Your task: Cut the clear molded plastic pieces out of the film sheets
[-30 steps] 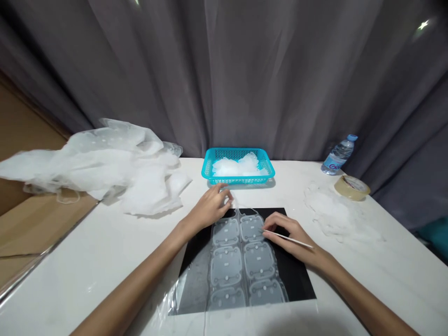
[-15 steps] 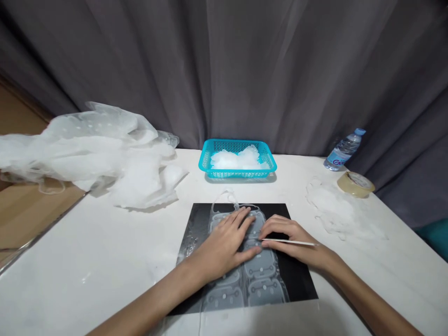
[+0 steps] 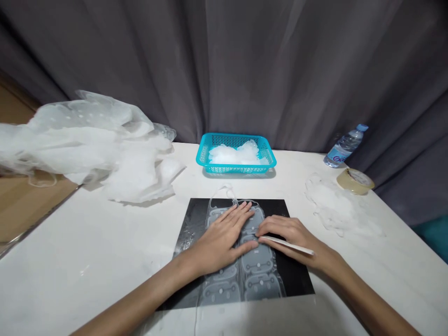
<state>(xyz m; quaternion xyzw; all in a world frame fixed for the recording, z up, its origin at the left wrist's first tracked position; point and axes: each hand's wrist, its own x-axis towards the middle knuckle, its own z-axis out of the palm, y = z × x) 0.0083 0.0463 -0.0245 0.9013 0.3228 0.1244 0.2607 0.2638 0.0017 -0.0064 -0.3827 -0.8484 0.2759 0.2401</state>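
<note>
A translucent plastic sheet with rows of rounded rectangular shapes [image 3: 258,261] lies on a black mat [image 3: 297,282]. My left hand [image 3: 226,235] rests flat across its upper half, fingers spread and pointing away from me. Close beside the left thumb, my right hand [image 3: 292,235] is closed around a slim white stick-like tool [image 3: 289,244]. The tool's tip is at my fingertips, over the right column of shapes; whether it touches the plastic I cannot tell. Thin loops of clear plastic [image 3: 226,190] stick out past the sheet's far edge.
Beyond the mat stands a turquoise basket [image 3: 236,169] holding white translucent pieces. A heap of whitish plastic sheets [image 3: 115,154] lies at left, over a cardboard box [image 3: 31,205]. At right are a water bottle [image 3: 345,148], a tape roll [image 3: 355,182] and plastic scraps [image 3: 338,205].
The white tool has turned slightly in my right hand, showing a wider face and a steeper slant. My left hand stays flat on the sheet. The whole view has shifted slightly.
</note>
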